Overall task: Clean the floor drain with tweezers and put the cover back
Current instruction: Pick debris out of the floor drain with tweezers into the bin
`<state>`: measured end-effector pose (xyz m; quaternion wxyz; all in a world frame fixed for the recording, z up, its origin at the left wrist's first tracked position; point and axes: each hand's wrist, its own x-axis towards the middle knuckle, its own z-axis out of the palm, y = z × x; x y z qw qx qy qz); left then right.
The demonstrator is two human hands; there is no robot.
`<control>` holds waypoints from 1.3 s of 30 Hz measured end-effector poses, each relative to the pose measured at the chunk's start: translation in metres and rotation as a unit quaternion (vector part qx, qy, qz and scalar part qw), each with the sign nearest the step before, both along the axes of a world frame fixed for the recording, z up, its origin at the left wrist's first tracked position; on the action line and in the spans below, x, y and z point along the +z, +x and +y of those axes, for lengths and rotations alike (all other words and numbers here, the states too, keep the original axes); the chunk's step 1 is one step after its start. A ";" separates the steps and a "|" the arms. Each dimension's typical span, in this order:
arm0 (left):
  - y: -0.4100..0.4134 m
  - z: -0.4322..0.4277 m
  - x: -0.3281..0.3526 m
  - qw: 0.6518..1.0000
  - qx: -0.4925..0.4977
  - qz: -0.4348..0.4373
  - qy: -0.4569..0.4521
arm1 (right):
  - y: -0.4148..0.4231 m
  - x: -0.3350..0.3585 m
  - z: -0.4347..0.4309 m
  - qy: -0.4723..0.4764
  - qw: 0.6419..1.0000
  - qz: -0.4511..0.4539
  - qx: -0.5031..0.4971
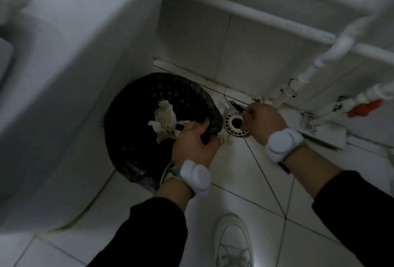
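Observation:
The round white floor drain (231,127) sits in the tiled floor with its slotted ring and dark central hole showing. Just right of it my right hand (263,125) is closed around dark tweezers (236,105), whose tips point left above the drain. My left hand (195,145) grips the near rim of a black perforated waste basket (153,98) lined with a dark bag. Crumpled tissue and paper (164,119) lie inside the basket. I cannot make out a separate drain cover.
A large white fixture (74,74) fills the left side. White pipes (266,17) run along the tiled wall, with a red valve handle (362,109) at right. My white shoe (233,243) stands on the floor tiles at the bottom. Grime lines the wall base.

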<state>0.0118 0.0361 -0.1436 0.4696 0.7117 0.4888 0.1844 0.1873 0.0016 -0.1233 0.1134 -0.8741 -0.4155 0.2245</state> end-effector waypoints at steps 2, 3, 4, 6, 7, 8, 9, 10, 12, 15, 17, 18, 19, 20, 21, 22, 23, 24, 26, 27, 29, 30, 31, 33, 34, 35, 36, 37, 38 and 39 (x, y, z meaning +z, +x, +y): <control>0.001 0.004 -0.001 1.000 0.001 -0.003 0.015 | 0.003 -0.029 -0.009 -0.120 0.993 0.002 0.007; 0.001 0.005 -0.001 1.000 0.000 0.001 0.022 | 0.001 -0.043 -0.015 -0.163 0.986 0.009 0.015; 0.001 0.004 -0.001 1.000 0.002 0.004 0.023 | -0.001 -0.055 -0.020 -0.192 0.981 0.017 0.022; 0.000 0.003 -0.001 1.000 0.005 0.005 0.026 | -0.006 -0.072 -0.024 -0.216 0.976 0.027 0.028; 0.001 0.003 -0.002 1.000 0.002 0.005 0.023 | -0.008 -0.078 -0.024 -0.223 0.974 0.031 0.029; 0.001 0.003 -0.001 1.000 0.000 0.006 0.023 | -0.008 -0.084 -0.023 -0.228 0.972 0.035 0.033; 0.001 0.004 -0.002 1.000 -0.003 0.007 0.025 | -0.008 -0.089 -0.023 -0.234 0.971 0.038 0.038; 0.001 0.004 -0.001 1.000 -0.003 0.010 0.028 | -0.009 -0.093 -0.024 -0.243 0.968 0.036 0.045; 0.000 0.003 -0.001 0.999 -0.003 0.016 0.037 | -0.014 -0.101 -0.028 -0.247 0.967 0.011 0.065; 0.001 0.003 -0.001 0.999 0.003 0.018 0.040 | -0.019 -0.108 -0.034 -0.224 0.970 -0.017 0.093; 0.002 0.003 -0.001 0.999 0.004 0.021 0.040 | -0.019 -0.108 -0.034 -0.226 0.968 -0.015 0.107; 0.002 0.003 -0.001 0.999 0.005 0.020 0.038 | -0.019 -0.106 -0.033 -0.228 0.968 -0.014 0.106; 0.002 0.003 -0.002 0.999 0.005 0.019 0.037 | -0.018 -0.104 -0.033 -0.224 0.969 -0.015 0.099; 0.002 0.003 -0.001 0.999 0.004 0.017 0.035 | -0.017 -0.100 -0.033 -0.216 0.972 -0.015 0.086; 0.002 0.003 -0.001 0.999 0.002 0.016 0.036 | -0.015 -0.096 -0.033 -0.205 0.976 -0.013 0.070; 0.001 0.003 -0.002 0.999 0.001 0.017 0.035 | -0.014 -0.092 -0.033 -0.192 0.980 -0.009 0.053; 0.001 0.003 -0.002 0.999 0.001 0.017 0.035 | -0.011 -0.087 -0.034 -0.174 0.984 -0.006 0.036; 0.001 0.003 -0.002 0.999 0.002 0.016 0.035 | -0.009 -0.080 -0.036 -0.154 0.988 0.001 0.021; 0.001 0.003 -0.001 0.999 0.004 0.015 0.037 | -0.006 -0.065 -0.039 -0.104 0.994 0.013 0.004; 0.002 0.003 -0.001 0.999 0.005 0.016 0.037 | -0.005 -0.056 -0.039 -0.073 0.997 0.018 -0.001; 0.002 0.003 -0.001 0.999 0.006 0.016 0.035 | -0.005 -0.036 -0.038 -0.005 1.000 0.029 -0.002; 0.002 0.001 -0.001 0.999 0.005 0.016 0.031 | -0.007 -0.026 -0.037 0.027 0.999 0.032 0.003; 0.003 0.002 -0.001 0.999 0.005 0.017 0.027 | -0.009 -0.015 -0.031 0.058 0.998 0.031 0.012; 0.004 0.000 0.000 1.000 0.002 0.018 0.017 | -0.018 0.005 -0.023 0.116 0.992 0.020 0.040; 0.004 0.000 0.001 1.000 -0.002 0.020 0.016 | -0.025 0.014 -0.018 0.147 0.987 0.016 0.058; 0.004 0.000 0.002 1.000 -0.008 0.021 0.014 | -0.033 0.024 -0.013 0.172 0.982 0.012 0.077; 0.003 0.000 0.004 1.000 -0.015 0.019 0.011 | -0.042 0.033 -0.008 0.189 0.977 0.010 0.095; 0.002 0.000 0.006 1.000 -0.019 0.014 0.004 | -0.050 0.042 -0.004 0.199 0.973 0.014 0.114; 0.001 0.001 0.008 1.000 -0.021 0.010 -0.002 | -0.059 0.049 0.001 0.206 0.969 0.026 0.134; 0.000 0.002 0.011 1.000 -0.023 0.009 -0.005 | -0.067 0.054 0.005 0.205 0.966 0.038 0.152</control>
